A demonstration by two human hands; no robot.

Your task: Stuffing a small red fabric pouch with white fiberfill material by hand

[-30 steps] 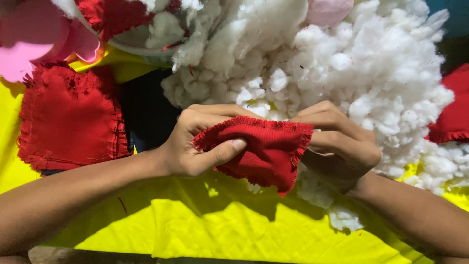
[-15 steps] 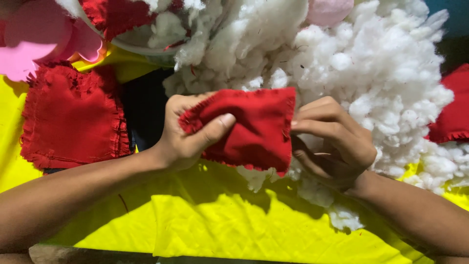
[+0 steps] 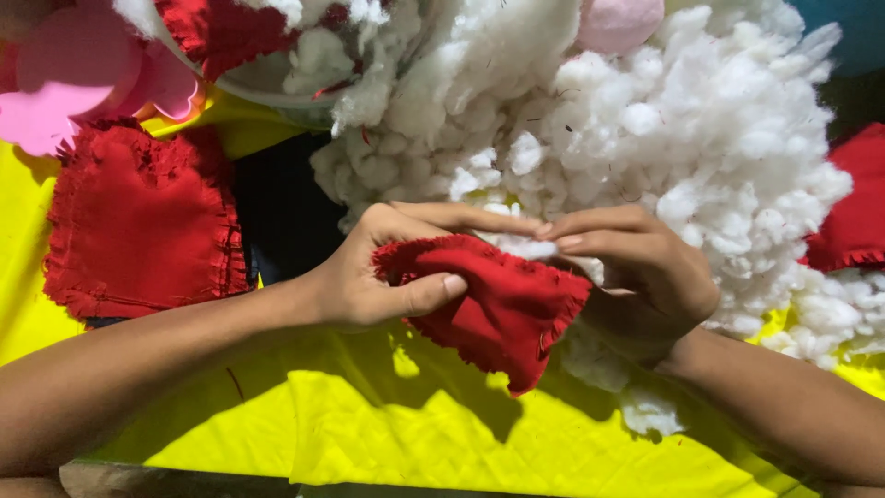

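Red fabric pouch (image 3: 502, 309) hanging between 2 hands, above yellow cloth (image 3: 369, 433), just in front of white stuffing pile (image 3: 701, 138). Left hand (image 3: 387, 277) grasping pouch's top edge, thumb pressing across front. Right hand (image 3: 636, 272) pinching small tuft of stuffing (image 3: 530, 246) at pouch's open edge, fingertips touching fabric. Frayed red fabric piece (image 3: 138, 226) lying flat well to left. Pink soft shapes (image 3: 83, 78) sitting in upper left corner.

Both forearms are stretched in from the lower corners. The left hand (image 3: 369, 277) is curled, thumb laid flat (pointing rightward); the right hand (image 3: 636, 277) is cupped, fingers (image 3: 590, 226) extended leftward.
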